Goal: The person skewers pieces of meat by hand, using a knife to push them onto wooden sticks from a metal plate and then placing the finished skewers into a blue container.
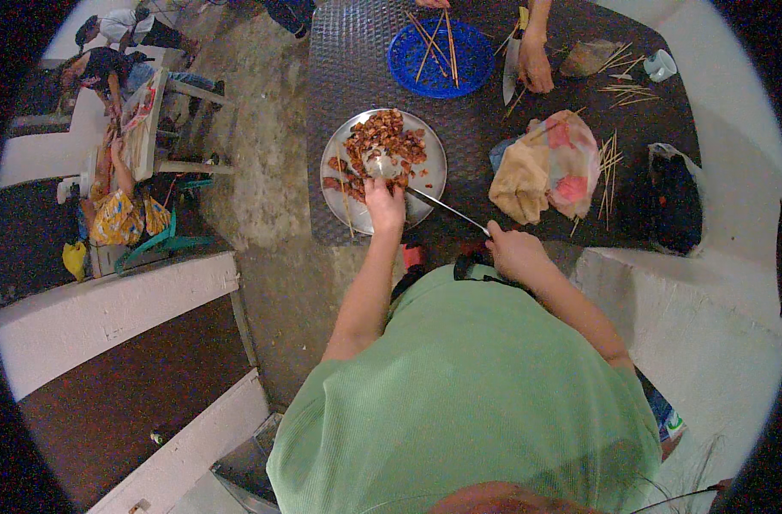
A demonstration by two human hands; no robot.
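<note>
A round metal plate (435, 171) with a heap of reddish-brown meat pieces (382, 133) lies near the table's front edge. My left hand (385, 208) reaches over its near rim, fingers drawn together at the meat; what they grip is too small to make out. A thin wooden skewer (346, 204) crosses the plate's left side. My right hand (518, 253) is closed around the end of a long, thin metal utensil (449, 209). That utensil slants up left onto the plate beside my left hand. Its far end is hard to tell among the meat.
Across the dark woven-pattern table (348, 51), a co-worker's hand (537, 67) rests beside a knife (511, 68). Skewers cross a blue basket (399, 64). Loose skewers (609, 180), a beige-and-pink bag (524, 184), a white cup (661, 66) and a black bag (675, 201) lie rightward.
</note>
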